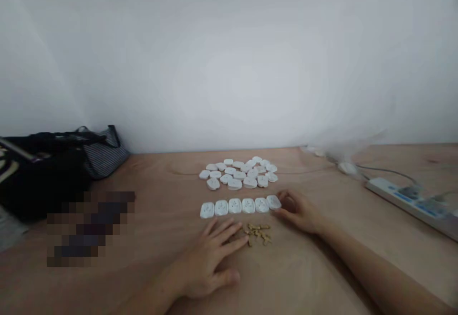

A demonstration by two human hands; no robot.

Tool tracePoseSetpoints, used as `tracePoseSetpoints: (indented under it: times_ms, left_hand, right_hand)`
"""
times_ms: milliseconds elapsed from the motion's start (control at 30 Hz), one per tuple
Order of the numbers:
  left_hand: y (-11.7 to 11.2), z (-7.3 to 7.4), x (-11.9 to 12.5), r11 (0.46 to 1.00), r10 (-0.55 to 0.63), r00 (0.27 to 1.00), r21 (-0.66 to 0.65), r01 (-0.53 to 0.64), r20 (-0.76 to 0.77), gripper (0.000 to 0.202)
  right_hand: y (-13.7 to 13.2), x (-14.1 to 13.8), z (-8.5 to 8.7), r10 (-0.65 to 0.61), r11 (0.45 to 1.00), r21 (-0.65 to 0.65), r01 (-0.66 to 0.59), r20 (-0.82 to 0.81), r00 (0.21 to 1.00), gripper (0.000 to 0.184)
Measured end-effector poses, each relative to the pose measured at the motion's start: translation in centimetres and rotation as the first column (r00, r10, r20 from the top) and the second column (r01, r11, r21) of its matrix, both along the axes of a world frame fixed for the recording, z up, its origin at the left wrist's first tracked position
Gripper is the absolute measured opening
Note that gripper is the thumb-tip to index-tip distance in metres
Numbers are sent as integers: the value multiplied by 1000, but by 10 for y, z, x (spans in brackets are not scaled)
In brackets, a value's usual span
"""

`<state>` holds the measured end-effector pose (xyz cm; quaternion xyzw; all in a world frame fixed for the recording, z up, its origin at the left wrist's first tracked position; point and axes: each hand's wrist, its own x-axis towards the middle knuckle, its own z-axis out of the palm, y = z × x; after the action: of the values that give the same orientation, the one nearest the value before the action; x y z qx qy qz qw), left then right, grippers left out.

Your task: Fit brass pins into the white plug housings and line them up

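My left hand (pixel 211 257) lies flat on the wooden table (pixel 150 238), fingers spread, its fingertips beside a small heap of brass-coloured metal pieces (pixel 258 233). My right hand (pixel 298 211) rests on the table with curled fingers touching the rightmost white plastic plug cover (pixel 274 202) in a row of several white covers (pixel 234 206). Behind the row lies a loose pile of the same white covers (pixel 239 173).
A black bag and a checked pouch (pixel 103 155) sit at the far left. A blurred patch (pixel 89 226) covers something on the left. A white power strip (pixel 411 200) with cables lies at the right. A white wall stands behind the table.
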<state>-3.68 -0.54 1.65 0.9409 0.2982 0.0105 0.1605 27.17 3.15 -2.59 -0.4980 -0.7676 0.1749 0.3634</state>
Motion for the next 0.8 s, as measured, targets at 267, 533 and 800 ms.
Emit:
tracePoseSetpoints:
  times_ms: [267,533,800]
  left_hand:
    - [2,-1,-4,1000,10,998,-8,-10,58,62]
    - [4,-2,-9,1000,8,997,25,-10,77,63]
    - [3,-9,-10,995,44,998,92,-49,52,64]
  right_hand:
    - [-39,-37,21,532,842,-82,-533,290,795,67]
    - [-43,-29,12,553,829,-156,-538,380,742,76]
    - [-40,-23,11,425,902,-82,-425,356,832,70]
